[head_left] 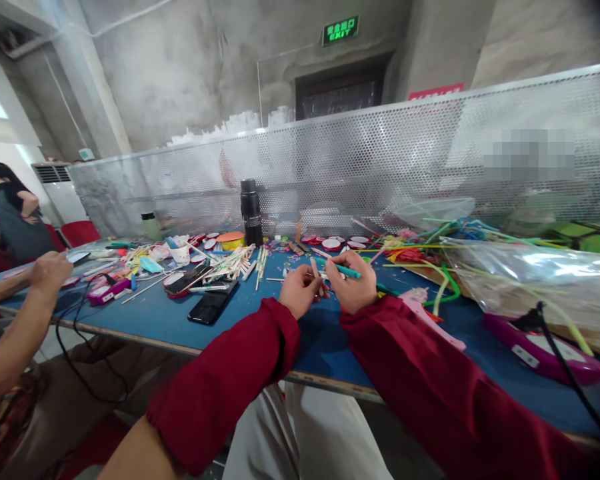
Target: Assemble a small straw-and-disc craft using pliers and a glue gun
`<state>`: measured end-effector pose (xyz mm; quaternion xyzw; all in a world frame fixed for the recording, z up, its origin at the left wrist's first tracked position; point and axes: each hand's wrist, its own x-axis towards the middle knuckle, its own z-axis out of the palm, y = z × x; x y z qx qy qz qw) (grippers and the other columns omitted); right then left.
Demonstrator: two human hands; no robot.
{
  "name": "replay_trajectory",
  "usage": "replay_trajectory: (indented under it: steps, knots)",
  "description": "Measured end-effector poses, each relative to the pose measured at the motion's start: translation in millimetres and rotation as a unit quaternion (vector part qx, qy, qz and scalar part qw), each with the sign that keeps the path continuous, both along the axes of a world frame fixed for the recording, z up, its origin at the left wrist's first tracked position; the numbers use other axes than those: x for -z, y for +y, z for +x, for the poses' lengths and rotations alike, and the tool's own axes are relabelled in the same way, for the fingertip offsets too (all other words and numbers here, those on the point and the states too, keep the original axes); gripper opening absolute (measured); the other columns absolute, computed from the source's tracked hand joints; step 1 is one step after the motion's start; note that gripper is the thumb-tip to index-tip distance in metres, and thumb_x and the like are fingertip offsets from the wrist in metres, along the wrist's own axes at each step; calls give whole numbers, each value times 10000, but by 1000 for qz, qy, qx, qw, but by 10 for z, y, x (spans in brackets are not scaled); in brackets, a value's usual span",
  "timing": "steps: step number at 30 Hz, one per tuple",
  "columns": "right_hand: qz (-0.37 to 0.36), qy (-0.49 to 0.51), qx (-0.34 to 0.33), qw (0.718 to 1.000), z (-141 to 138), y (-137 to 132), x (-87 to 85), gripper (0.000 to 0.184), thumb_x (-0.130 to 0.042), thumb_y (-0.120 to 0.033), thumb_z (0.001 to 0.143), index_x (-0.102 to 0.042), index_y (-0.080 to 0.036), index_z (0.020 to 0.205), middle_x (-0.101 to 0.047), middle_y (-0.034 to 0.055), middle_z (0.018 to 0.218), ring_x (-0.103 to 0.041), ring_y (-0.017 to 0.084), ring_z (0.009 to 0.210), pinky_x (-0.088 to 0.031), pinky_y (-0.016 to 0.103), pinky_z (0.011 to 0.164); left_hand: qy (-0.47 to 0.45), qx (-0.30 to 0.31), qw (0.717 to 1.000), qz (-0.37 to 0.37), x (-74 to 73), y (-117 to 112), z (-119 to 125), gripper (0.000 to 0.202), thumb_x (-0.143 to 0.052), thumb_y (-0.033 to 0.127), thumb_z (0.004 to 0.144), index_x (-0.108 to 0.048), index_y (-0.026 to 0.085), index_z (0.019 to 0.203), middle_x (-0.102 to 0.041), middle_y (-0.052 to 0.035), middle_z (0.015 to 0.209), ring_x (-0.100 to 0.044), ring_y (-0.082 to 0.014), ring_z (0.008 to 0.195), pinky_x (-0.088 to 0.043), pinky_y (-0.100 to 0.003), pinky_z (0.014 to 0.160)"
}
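Observation:
My left hand [301, 292], in a dark red sleeve, pinches a thin flat pale stick [315, 268] that stands nearly upright between the fingers. Close beside it on the right, my right hand [356, 283] is closed around a teal pen-shaped tool [349, 272]. Its exact kind is hard to make out, and its front end is hidden by the fingers. Both hands are just above the blue table [315, 347], almost touching. Small coloured bits and round red-and-white pieces [331, 244] lie behind them.
Left of me lie black phones [211, 308], a heap of pale sticks [235, 263] and a purple device [109, 291]. A black bottle [251, 213] stands behind. Bendy coloured strips [445, 287], clear plastic and another purple device [545, 350] are right. A co-worker's hand [51, 272] is far left.

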<state>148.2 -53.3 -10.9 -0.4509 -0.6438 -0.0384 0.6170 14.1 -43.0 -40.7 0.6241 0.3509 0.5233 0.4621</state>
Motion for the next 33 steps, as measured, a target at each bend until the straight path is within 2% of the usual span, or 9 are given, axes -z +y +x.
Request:
replay_trajectory:
  steps: [33]
  knots:
    - [3,-1,-12,1000,5,-27,-33,146,-555,-315,825,-540,-245,698,-606,-12,638,-538,159,609,-408,292,617,-7,8,1000,18,31,27,-10,176,-635,309,833,-524,193,904,-679,4,705,-682,-141,576,-487,-207,489]
